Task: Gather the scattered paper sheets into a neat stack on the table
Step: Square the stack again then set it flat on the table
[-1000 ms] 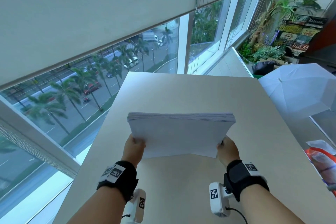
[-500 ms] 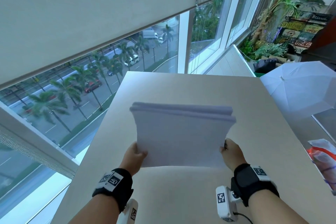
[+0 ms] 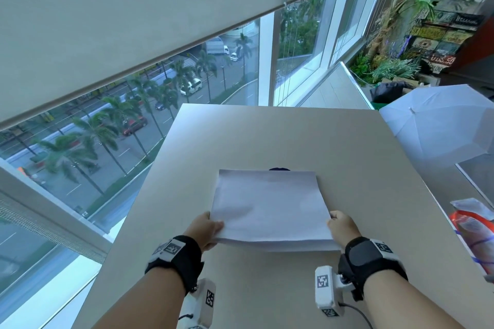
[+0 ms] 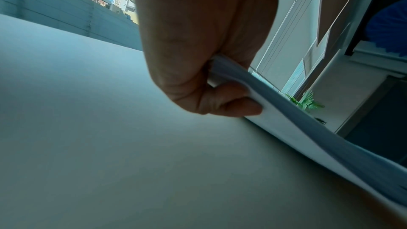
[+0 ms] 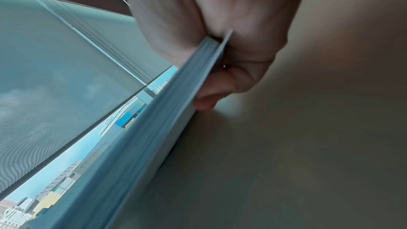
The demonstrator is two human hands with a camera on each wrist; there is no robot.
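Since a moment ago we are tipping the thick stack of white paper sheets (image 3: 270,205) flat toward the beige bench (image 3: 347,157); our left hand (image 3: 204,230) and right hand (image 3: 342,227) are each pinching a near corner, its long axis pointing away from us.

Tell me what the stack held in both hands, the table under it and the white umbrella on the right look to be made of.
Paper stack: thin white matte paper; layered sheet edges show in the right wrist view and it bends where the left hand and right hand grip it.
Table: smooth matte beige top, likely laminate; uniform, no grain.
Umbrella: thin translucent white fabric, seemingly stretched over ribs.
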